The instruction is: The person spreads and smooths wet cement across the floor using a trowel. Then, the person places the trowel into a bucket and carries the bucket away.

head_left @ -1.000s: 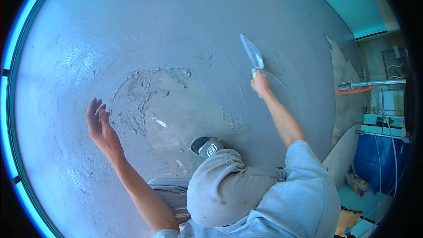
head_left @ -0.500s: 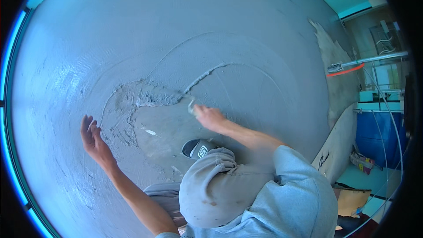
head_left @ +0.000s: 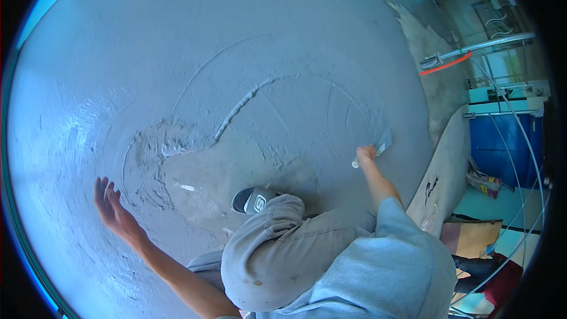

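Observation:
Wet grey mortar (head_left: 248,12) covers most of the floor around me, with curved ridges and rough patches in it. My right hand (head_left: 367,153) is closed round the handle of a trowel (head_left: 385,140), whose blade lies at the mortar on the right. My left hand (head_left: 112,204) is held out at the left with its fingers apart and nothing in it. A bare, darker floor patch (head_left: 207,174) lies between the hands, in front of my slipper (head_left: 260,201). A small white scrap (head_left: 188,188) rests on that patch.
At the right, bare board or floor edge (head_left: 440,186) borders the mortar. A metal pole (head_left: 496,43) with a red strip (head_left: 446,64) reaches in there. Beyond stand a blue bin (head_left: 505,150), a bag (head_left: 484,182), hanging cables (head_left: 520,124) and a cardboard piece (head_left: 481,236).
My right hand has swept the trowel to the right across the mortar, away from the ridge. My left hand stays raised and open. The whole view has shifted slightly.

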Demonstrator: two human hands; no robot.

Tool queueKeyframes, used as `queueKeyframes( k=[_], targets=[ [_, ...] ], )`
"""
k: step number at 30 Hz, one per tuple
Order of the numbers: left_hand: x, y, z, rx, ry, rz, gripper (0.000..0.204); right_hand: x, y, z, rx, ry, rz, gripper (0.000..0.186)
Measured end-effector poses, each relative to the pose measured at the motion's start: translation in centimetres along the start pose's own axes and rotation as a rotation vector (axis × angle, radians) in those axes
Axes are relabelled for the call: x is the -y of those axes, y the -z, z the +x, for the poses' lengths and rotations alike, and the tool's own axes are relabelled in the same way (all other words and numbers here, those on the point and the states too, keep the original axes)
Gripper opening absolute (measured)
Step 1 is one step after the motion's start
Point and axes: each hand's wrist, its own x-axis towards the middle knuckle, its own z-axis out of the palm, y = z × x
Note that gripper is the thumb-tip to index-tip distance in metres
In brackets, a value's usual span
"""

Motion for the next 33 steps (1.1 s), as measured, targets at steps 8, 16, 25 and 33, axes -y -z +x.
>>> queueKeyframes(
  k=[8, 16, 25, 33],
  targets=[
    [-0.2, -1.0, 0.2, 0.012, -0.015, -0.053, 0.037, 9.3, -5.3, -8.3, 0.073, 0.347, -0.285, 0.059],
    [0.2, 1.1, -0.2, -0.057, -0.038, -0.024, 0.034, 13.9, -9.9, -18.9, 0.27, 1.044, -0.392, 0.064],
    [0.8, 2.3, -0.6, -0.095, 0.024, -0.063, 0.033, 9.8, -11.5, -30.4, 0.72, 1.751, -0.649, 0.051],
    [1.7, 3.1, -0.6, -0.095, 0.015, -0.039, 0.032, 11.7, -9.2, -18.1, 0.236, 1.33, -0.207, 0.051]
  ],
)
